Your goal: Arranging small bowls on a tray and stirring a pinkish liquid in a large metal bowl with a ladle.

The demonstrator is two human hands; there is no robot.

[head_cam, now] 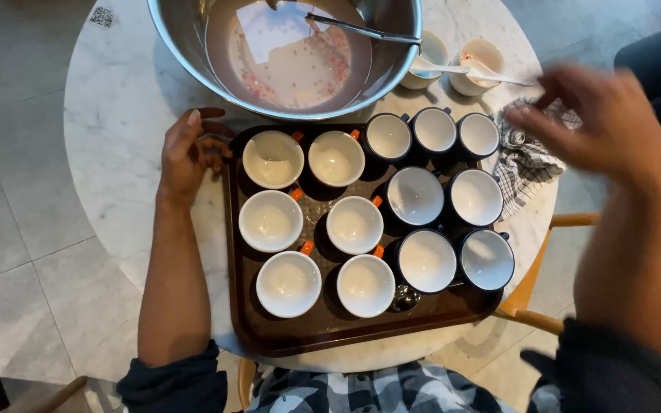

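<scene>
A dark brown tray (284,333) sits on a round white marble table (112,99). It carries several white-lined cups: orange-handled ones (271,221) on the left, dark blue ones (476,197) on the right, each holding pale liquid. My left hand (187,153) grips the tray's far left corner. My right hand (602,122) hovers blurred above the table's right side, over a checked cloth (525,157), fingers loosely apart and holding nothing I can see.
A big steel bowl (284,53) with pale pink liquid and a ladle (361,30) stands behind the tray. Two small cups with white spoons (460,65) sit right of it. A wooden chair arm (568,222) shows at right, grey floor tiles all around.
</scene>
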